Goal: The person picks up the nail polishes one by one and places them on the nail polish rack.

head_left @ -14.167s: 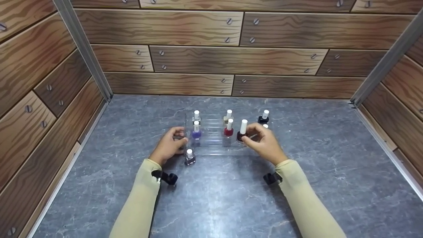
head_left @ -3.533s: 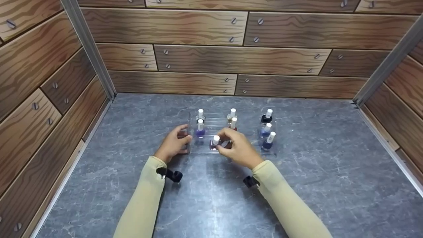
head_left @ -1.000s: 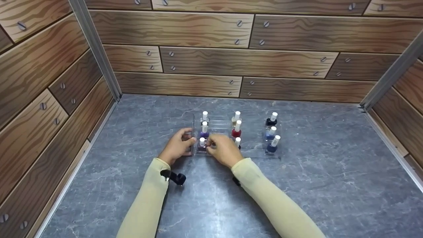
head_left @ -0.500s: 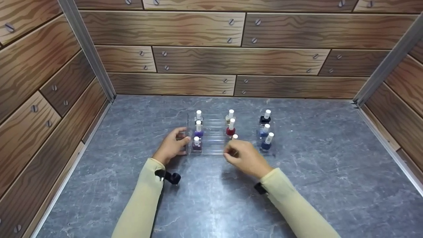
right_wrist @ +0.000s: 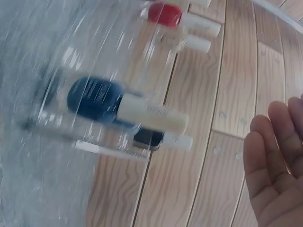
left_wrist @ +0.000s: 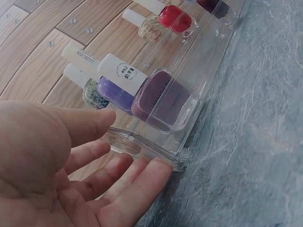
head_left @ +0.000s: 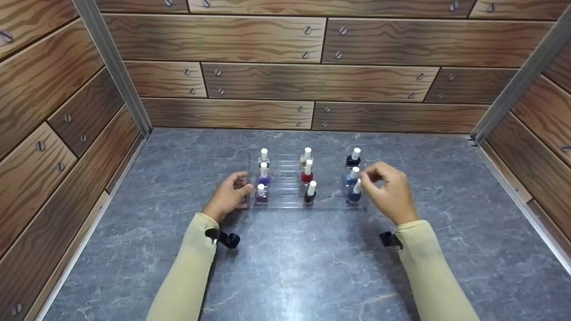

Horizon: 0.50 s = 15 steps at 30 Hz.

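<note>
A clear acrylic stepped rack (head_left: pixel 287 206) holds several white-capped nail polish bottles in rows. My left hand (head_left: pixel 228 195) lies at the rack's left end; in the left wrist view its fairly straight fingers (left_wrist: pixel 147 182) touch the end panel, near a mauve-purple bottle (left_wrist: pixel 163 100). My right hand (head_left: pixel 387 191) hovers off the right end, holding nothing. Beside it in the head view are a navy bottle (head_left: pixel 354 195) and a lighter blue one (head_left: pixel 351 179). A dark bottle (head_left: pixel 309 197) stands front middle, with a red bottle (head_left: pixel 306 177) behind it.
Behind these stand a black bottle (head_left: pixel 353 161), a glittery pale one (head_left: pixel 306 159) and a clear one (head_left: pixel 264 161). A violet bottle (head_left: pixel 263 179) sits in the left column. The grey marbled table (head_left: pixel 285 267) is bounded by wood-patterned walls (head_left: pixel 258 80).
The mauve-purple bottle, earlier on the table before the rack, was carried by my right hand into the front left spot. My right hand has since let go and moved right. My left hand stayed put.
</note>
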{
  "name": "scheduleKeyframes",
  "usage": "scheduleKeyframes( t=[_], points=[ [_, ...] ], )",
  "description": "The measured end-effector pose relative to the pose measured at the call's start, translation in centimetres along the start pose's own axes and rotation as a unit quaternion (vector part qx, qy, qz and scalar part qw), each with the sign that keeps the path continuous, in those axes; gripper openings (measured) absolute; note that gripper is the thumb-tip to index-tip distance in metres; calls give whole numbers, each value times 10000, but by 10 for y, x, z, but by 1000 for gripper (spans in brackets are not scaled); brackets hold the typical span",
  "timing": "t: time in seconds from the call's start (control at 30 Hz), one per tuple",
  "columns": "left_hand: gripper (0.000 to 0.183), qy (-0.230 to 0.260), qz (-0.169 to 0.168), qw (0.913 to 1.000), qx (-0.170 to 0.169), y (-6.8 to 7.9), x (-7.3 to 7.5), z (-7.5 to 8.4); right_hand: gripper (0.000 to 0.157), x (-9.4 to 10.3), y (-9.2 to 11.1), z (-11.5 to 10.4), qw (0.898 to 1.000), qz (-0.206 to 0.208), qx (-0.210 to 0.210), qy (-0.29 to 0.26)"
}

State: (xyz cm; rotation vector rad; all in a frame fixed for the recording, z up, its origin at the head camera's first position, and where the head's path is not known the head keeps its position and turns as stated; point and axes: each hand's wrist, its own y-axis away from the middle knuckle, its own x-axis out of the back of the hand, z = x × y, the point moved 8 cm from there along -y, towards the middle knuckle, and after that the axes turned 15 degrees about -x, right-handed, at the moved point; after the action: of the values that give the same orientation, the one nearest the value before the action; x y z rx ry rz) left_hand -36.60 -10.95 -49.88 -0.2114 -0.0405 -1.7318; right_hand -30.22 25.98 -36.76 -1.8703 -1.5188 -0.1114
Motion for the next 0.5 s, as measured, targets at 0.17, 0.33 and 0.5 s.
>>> scheduleKeyframes(
  t=[0.17,0.33,0.5],
  points=[
    [53,3,-9,10000,52,0,-2,-1,15,1,0,5,9998,108,62,147],
    [51,-197,59,9997,-150,-2,0,1,10,1,-2,8,9997,181,52,136],
    [46,-419,284,9976,-465,-5,5,9,4,3,-5,9,9994,333,19,70]
  ],
)
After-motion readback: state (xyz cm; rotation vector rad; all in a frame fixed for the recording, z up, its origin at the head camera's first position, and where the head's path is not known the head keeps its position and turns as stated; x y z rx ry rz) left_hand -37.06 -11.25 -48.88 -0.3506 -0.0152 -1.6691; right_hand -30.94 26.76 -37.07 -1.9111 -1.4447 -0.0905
